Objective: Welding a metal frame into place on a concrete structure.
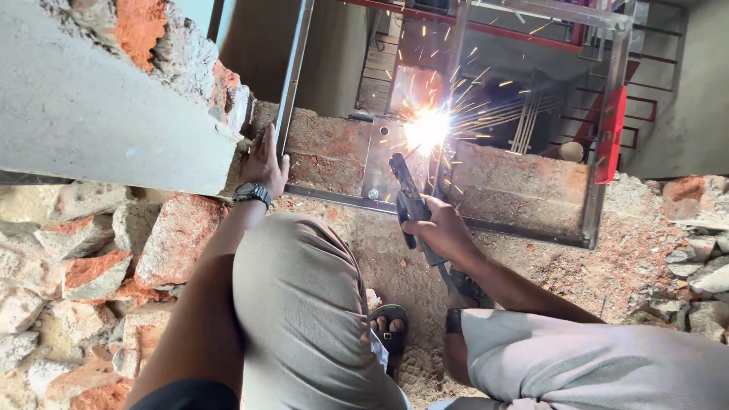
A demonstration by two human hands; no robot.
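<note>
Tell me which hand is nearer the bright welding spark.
Right. The right hand grips the welding holder just below the spark; the left hand rests on the metal frame, farther left.

The right hand (443, 230) is closed around a dark welding electrode holder (408, 199), whose tip points toward twelve o'clock into a white-hot arc (427, 129) — orange sparks fan out from it toward two o'clock. The arc sits on a grey rectangular steel frame (596, 190) standing on rough reddish laterite blocks (326, 156). At ten o'clock from the holder, the left hand (266, 163), with a black wristwatch (251, 193) on its wrist, rests flat beside the frame's left upright (291, 76). Broken red-and-grey rubble (83, 266) lies at nine o'clock — a sandalled foot (389, 328) shows at six.
</note>
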